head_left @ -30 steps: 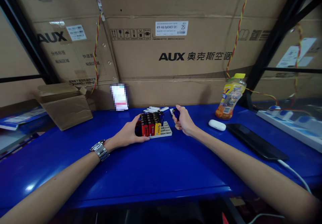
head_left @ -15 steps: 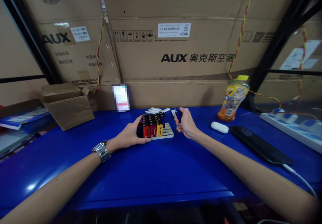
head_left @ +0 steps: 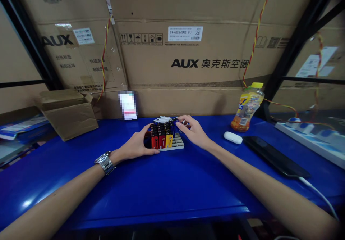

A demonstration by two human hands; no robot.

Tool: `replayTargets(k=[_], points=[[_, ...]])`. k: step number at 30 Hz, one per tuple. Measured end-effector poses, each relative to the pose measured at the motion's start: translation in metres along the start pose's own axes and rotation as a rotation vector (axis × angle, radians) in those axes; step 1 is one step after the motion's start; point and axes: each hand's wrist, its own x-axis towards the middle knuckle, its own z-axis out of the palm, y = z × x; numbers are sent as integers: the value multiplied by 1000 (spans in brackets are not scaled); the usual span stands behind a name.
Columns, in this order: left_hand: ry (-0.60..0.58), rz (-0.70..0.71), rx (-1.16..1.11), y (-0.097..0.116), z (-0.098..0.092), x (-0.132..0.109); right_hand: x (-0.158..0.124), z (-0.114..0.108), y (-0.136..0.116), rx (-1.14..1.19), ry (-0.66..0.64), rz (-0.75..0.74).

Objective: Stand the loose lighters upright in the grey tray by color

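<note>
A pale slotted tray stands on the blue table, with upright rows of lighters in its left and middle slots. In front are red lighters and a yellow lighter, all with dark tops. My left hand wraps round the tray's left end, thumb along the front edge. At the right side of the rows, my right hand pinches a blue lighter over the back slots; its lower end is partly hidden. Several white-looking lighters lie behind the tray.
To the right are a drink bottle, a white earbud case, a black power bank with a cable, and a power strip. An open carton and a lit phone stand left. Large cardboard boxes back the table.
My right hand has moved left with the blue lighter, from beside the tray to over its back slots. My left hand keeps its grip on the tray. The view has shifted slightly.
</note>
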Motion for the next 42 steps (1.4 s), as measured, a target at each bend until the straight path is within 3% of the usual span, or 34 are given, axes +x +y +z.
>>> replayTargets(k=[2,7,13,25,34,39,42], points=[[1,-4,0,0,0,0,0,1,2,-59,-19,-21],[7,8,14,-2,1,1,-3,5,7,97,-144,70],[16,-1,19,-5,1,1,-7,1,4,76,-240,85],[-55,27,-48,7,-8,-1,3,-19,0,-165,-372,2],[-51,-2,-18,7,-10,-1,7,-13,-10,-93,-378,12],[-124,-1,-52,8,-19,-8,15,-25,10,-171,-257,22],[-144,-26,-89,5,-25,-19,22,-22,25,-366,-317,-107]])
